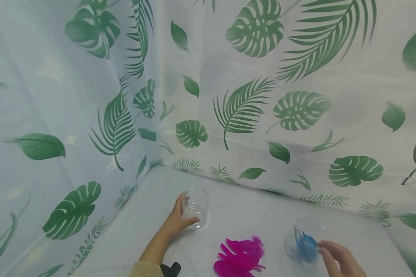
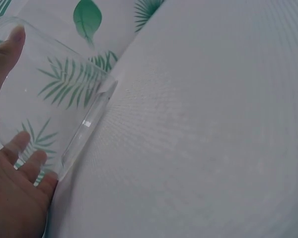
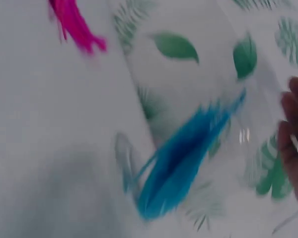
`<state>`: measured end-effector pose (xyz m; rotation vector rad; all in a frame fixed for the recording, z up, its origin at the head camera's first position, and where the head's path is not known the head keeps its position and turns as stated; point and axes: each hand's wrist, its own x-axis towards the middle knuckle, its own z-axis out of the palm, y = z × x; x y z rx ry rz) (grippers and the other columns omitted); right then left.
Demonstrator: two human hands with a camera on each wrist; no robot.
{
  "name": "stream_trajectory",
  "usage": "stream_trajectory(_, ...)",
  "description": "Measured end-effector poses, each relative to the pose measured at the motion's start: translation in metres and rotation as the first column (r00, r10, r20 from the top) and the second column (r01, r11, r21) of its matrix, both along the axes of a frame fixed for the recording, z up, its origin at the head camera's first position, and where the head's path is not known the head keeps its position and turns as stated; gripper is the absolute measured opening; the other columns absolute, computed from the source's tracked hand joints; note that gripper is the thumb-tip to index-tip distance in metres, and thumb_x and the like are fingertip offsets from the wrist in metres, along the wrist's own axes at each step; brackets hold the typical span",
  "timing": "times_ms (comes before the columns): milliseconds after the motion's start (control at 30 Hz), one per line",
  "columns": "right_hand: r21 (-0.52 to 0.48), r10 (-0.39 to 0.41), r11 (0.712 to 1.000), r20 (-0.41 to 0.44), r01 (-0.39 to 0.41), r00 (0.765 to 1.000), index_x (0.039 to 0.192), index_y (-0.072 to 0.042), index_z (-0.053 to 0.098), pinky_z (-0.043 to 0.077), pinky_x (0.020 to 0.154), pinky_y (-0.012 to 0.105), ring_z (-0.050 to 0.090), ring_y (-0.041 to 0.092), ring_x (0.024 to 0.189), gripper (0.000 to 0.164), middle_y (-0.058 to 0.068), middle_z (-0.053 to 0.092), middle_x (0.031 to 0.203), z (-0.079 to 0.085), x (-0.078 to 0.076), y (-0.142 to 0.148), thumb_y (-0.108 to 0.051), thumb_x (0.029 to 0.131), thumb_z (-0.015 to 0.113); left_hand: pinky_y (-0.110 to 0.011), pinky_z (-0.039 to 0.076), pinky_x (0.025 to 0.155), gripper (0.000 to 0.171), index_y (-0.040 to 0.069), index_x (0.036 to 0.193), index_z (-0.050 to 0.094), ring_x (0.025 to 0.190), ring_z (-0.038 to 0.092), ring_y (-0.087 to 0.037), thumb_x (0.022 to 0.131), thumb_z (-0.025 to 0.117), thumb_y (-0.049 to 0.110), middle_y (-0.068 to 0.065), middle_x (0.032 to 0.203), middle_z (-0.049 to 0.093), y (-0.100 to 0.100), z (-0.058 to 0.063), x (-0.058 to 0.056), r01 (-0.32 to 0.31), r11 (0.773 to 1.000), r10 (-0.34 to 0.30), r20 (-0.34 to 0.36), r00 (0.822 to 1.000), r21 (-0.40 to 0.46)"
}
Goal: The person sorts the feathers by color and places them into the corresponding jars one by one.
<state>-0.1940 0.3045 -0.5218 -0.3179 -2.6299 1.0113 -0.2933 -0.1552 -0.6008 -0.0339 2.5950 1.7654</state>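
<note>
My left hand [image 1: 176, 222] grips a clear glass [image 1: 200, 204] standing on the white table, thumb on one side and fingers on the other. In the left wrist view the glass [image 2: 64, 64] shows its thick base, with fingertips [image 2: 38, 158] against its wall. To the right, a second clear glass [image 1: 291, 248] contains blue feathers [image 1: 307, 248]. My right hand [image 1: 339, 258] is beside its mouth, thumb and fingers near each other. In the right wrist view this hand [image 3: 295, 139] is at the right edge, apart from the blue feathers [image 3: 176, 158], with nothing visible in its fingers.
A loose pile of magenta feathers [image 1: 240, 256] lies on the white table [image 1: 242, 207] between the two glasses. Leaf-printed white sheeting [image 1: 222, 77] rises at the back and left of the table. A dark object [image 1: 171, 269] shows by the left sleeve [image 1: 145, 268].
</note>
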Motion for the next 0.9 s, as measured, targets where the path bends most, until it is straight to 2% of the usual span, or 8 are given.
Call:
stream_trajectory(67,0.053,0.259,0.963,0.087,-0.264,0.962,0.135,-0.015,0.053,0.053,0.082,0.022,0.055,-0.012,0.098,0.043,0.008,0.063,0.127,0.012,-0.006,-0.018,-0.035,0.098,0.06,-0.067,0.025,0.114,0.114,0.034,0.157,0.011,0.148,0.026,-0.043,0.072,0.086,0.044,-0.003,0.159,0.034,0.0,0.001,-0.002,-0.007,1.0,0.007,0.001,1.0,-0.001)
stream_trajectory(100,0.056,0.39,0.915,0.134,-0.4,0.911,0.135,-0.013,0.053,0.053,0.077,0.018,0.059,-0.009,0.097,0.045,0.01,0.063,0.127,0.013,-0.011,-0.026,-0.033,0.096,0.064,-0.067,0.025,0.115,0.114,0.034,0.157,0.011,0.148,0.026,-0.043,0.072,0.086,0.044,-0.003,0.159,0.034,0.001,0.002,-0.002,-0.011,1.0,0.011,0.005,1.0,0.002)
stream_trajectory(167,-0.042,0.585,0.799,0.281,-0.6,0.76,0.138,-0.008,0.05,0.057,0.079,0.03,0.064,0.004,0.098,0.052,0.017,0.06,0.13,0.01,-0.022,-0.039,-0.032,0.094,0.066,-0.067,0.025,0.114,0.114,0.034,0.157,0.011,0.148,0.026,-0.043,0.072,0.086,0.044,-0.004,0.159,0.034,0.0,0.002,-0.003,-0.012,1.0,0.012,0.002,1.0,-0.002)
stream_trajectory(233,-0.168,0.679,0.714,0.402,-0.68,0.614,0.137,-0.005,0.05,0.057,0.079,0.038,0.065,0.017,0.097,0.056,0.019,0.06,0.129,0.0,-0.031,-0.048,-0.035,0.093,0.067,-0.066,0.025,0.115,0.114,0.033,0.157,0.011,0.148,0.026,-0.043,0.072,0.086,0.044,-0.003,0.159,0.034,0.0,0.001,-0.003,-0.011,1.0,0.011,0.002,1.0,-0.003)
stream_trajectory(300,-0.222,0.693,0.689,0.479,-0.69,0.538,0.13,-0.004,0.055,0.057,0.076,0.043,0.064,0.023,0.093,0.053,0.015,0.063,0.12,-0.015,-0.036,-0.054,-0.037,0.091,0.068,-0.066,0.025,0.115,0.114,0.032,0.157,0.01,0.148,0.026,-0.044,0.072,0.086,0.044,-0.004,0.16,0.034,-0.001,0.0,-0.003,-0.003,1.0,0.003,0.0,1.0,-0.002)
stream_trajectory(400,-0.243,0.647,0.73,0.548,-0.639,0.531,0.119,-0.007,0.061,0.057,0.074,0.045,0.062,0.021,0.088,0.049,0.005,0.066,0.106,-0.033,-0.039,-0.064,-0.042,0.086,0.073,-0.065,0.025,0.116,0.114,0.032,0.157,0.01,0.148,0.026,-0.043,0.072,0.085,0.045,-0.004,0.16,0.033,-0.002,0.0,-0.003,0.007,1.0,-0.007,-0.005,1.0,-0.002)
stream_trajectory(533,-0.195,0.58,0.782,0.575,-0.592,0.577,0.109,-0.009,0.063,0.056,0.073,0.042,0.059,0.018,0.082,0.045,0.0,0.063,0.094,-0.047,-0.04,-0.071,-0.042,0.082,0.076,-0.064,0.026,0.116,0.113,0.031,0.157,0.011,0.147,0.028,-0.043,0.073,0.085,0.045,-0.004,0.159,0.034,-0.002,0.001,0.0,0.004,1.0,-0.005,-0.019,1.0,-0.012)
stream_trajectory(900,-0.109,0.503,0.827,0.582,-0.552,0.639,0.095,-0.011,0.064,0.053,0.073,0.035,0.054,0.016,0.078,0.021,0.0,0.057,0.086,-0.057,-0.039,-0.081,-0.025,0.084,0.077,-0.065,0.025,0.116,0.112,0.034,0.157,0.01,0.148,0.028,-0.041,0.073,0.084,0.047,-0.001,0.16,0.034,-0.001,0.0,-0.001,0.008,1.0,-0.008,-0.002,1.0,-0.023)
